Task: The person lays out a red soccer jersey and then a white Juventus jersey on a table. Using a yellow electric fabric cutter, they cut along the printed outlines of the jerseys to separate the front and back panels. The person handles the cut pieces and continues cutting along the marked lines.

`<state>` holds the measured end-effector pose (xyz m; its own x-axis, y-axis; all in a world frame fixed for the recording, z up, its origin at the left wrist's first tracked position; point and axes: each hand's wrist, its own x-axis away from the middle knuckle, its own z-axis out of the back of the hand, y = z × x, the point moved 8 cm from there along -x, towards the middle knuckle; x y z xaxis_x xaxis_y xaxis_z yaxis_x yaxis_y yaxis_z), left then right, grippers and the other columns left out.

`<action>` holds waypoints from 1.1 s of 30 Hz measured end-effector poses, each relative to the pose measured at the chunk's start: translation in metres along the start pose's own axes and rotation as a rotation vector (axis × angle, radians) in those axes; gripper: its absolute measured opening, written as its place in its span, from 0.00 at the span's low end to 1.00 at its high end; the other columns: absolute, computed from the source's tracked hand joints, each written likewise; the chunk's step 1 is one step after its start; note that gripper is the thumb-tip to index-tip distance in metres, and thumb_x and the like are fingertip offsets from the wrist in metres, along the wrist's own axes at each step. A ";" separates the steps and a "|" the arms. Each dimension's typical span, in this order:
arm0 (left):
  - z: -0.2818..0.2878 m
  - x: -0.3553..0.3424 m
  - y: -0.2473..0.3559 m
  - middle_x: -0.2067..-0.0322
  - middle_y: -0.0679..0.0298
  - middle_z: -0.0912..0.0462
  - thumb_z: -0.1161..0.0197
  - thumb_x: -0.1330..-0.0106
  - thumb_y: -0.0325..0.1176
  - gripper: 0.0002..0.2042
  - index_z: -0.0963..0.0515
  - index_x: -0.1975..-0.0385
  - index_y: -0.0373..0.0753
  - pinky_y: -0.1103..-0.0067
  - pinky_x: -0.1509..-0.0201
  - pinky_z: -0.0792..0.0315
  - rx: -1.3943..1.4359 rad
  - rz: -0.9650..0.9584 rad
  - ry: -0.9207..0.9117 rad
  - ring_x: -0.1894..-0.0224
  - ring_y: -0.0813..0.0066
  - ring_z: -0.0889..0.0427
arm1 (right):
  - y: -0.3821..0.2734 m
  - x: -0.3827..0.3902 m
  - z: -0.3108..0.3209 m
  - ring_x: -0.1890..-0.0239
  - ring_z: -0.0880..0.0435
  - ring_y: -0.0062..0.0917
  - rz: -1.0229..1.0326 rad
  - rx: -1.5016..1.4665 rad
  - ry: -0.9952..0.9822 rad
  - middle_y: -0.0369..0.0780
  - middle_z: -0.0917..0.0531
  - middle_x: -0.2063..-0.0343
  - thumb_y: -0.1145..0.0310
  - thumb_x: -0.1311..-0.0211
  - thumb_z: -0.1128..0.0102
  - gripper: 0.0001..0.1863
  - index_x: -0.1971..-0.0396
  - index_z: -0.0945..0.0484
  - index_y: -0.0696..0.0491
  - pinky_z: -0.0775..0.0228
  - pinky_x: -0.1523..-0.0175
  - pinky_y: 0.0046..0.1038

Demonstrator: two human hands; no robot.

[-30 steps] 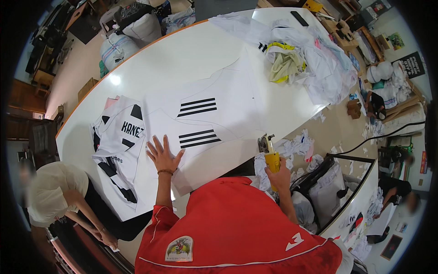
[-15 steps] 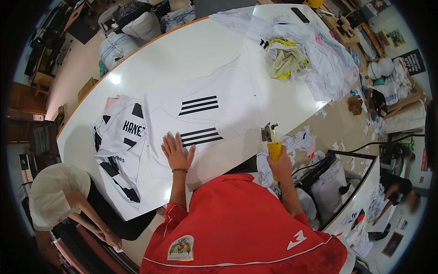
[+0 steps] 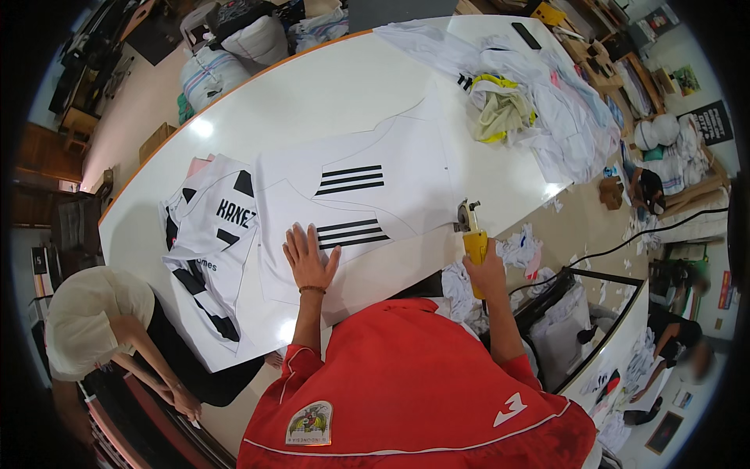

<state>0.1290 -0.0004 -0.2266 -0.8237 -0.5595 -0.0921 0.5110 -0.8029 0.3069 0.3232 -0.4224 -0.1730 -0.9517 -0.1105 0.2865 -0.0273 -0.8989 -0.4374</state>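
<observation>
White fabric (image 3: pixel 297 160) with black three-stripe bands and thin outlines lies flat on the white table (image 3: pixel 328 86). My left hand (image 3: pixel 311 262) rests on it with fingers spread, just left of the lower stripe band. In my right hand (image 3: pixel 488 271) is a yellow electric rotary cloth cutter (image 3: pixel 475 245), gripped round its body. Its metal head (image 3: pixel 466 215) is at the table's right edge, close to the fabric's lower right corner. Left of the fabric lies a stack of white and black printed jersey pieces (image 3: pixel 207 250).
A heap of white, yellow and pink cloth (image 3: pixel 547 117) covers the table's far right, near a black oblong object (image 3: pixel 526 35). A black cord (image 3: pixel 617 250) runs off right. Cloth scraps (image 3: pixel 519 246) litter the floor. A bent-over person (image 3: pixel 101 320) is at left; stuffed sacks (image 3: pixel 212 76) stand behind the table.
The whole view has shifted slightly, moving the table and fabric a little right and down in the picture. Both hands keep their places, the right still gripping the cutter at the table edge.
</observation>
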 end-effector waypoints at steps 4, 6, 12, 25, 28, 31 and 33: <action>0.002 0.000 0.000 0.18 0.42 0.47 0.36 0.30 0.63 0.44 0.37 0.20 0.43 0.42 0.17 0.57 0.000 0.012 -0.005 0.16 0.36 0.53 | -0.010 -0.015 0.002 0.58 0.13 0.63 0.014 -0.004 -0.007 0.60 0.13 0.64 0.53 0.39 0.28 0.34 0.39 0.34 0.51 0.21 0.55 0.59; 0.002 -0.001 0.001 0.18 0.43 0.47 0.36 0.31 0.63 0.44 0.37 0.20 0.43 0.42 0.17 0.57 0.008 0.018 -0.015 0.16 0.36 0.53 | -0.013 -0.025 0.001 0.59 0.13 0.63 0.012 -0.001 -0.012 0.60 0.13 0.64 0.53 0.39 0.29 0.34 0.40 0.34 0.52 0.21 0.55 0.59; 0.001 -0.001 -0.001 0.18 0.44 0.48 0.35 0.31 0.62 0.44 0.37 0.20 0.44 0.45 0.15 0.60 0.009 0.031 -0.020 0.16 0.39 0.54 | -0.035 -0.054 0.005 0.57 0.13 0.64 0.056 0.010 -0.011 0.62 0.13 0.63 0.52 0.39 0.30 0.34 0.41 0.34 0.54 0.21 0.53 0.59; 0.000 -0.002 0.000 0.18 0.42 0.47 0.36 0.30 0.63 0.44 0.37 0.20 0.42 0.44 0.15 0.58 -0.008 0.041 -0.043 0.16 0.38 0.53 | -0.073 -0.123 0.008 0.52 0.12 0.61 0.020 0.062 -0.033 0.60 0.13 0.57 0.49 0.42 0.29 0.36 0.41 0.33 0.53 0.19 0.48 0.56; 0.002 -0.002 0.000 0.18 0.42 0.47 0.36 0.31 0.63 0.45 0.37 0.20 0.42 0.45 0.15 0.58 -0.008 0.040 -0.040 0.16 0.38 0.53 | -0.083 -0.140 0.009 0.52 0.12 0.60 0.018 0.040 -0.053 0.60 0.13 0.56 0.49 0.43 0.29 0.36 0.41 0.33 0.54 0.19 0.47 0.55; 0.004 -0.001 0.001 0.19 0.42 0.47 0.35 0.31 0.63 0.45 0.37 0.20 0.42 0.44 0.16 0.58 -0.008 0.035 -0.030 0.16 0.37 0.52 | -0.094 -0.154 0.011 0.51 0.12 0.60 0.025 0.052 -0.066 0.59 0.13 0.55 0.50 0.42 0.29 0.36 0.41 0.33 0.54 0.18 0.46 0.54; 0.004 -0.002 0.002 0.19 0.41 0.46 0.34 0.32 0.62 0.45 0.37 0.20 0.41 0.44 0.16 0.57 -0.004 0.034 -0.028 0.16 0.37 0.52 | -0.097 -0.165 0.011 0.50 0.12 0.59 0.034 0.060 -0.065 0.59 0.13 0.54 0.50 0.42 0.29 0.36 0.41 0.33 0.54 0.18 0.45 0.54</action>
<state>0.1304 0.0001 -0.2227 -0.8123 -0.5806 -0.0550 0.5398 -0.7842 0.3060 0.4865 -0.3219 -0.1683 -0.9300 -0.1666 0.3277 0.0247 -0.9177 -0.3965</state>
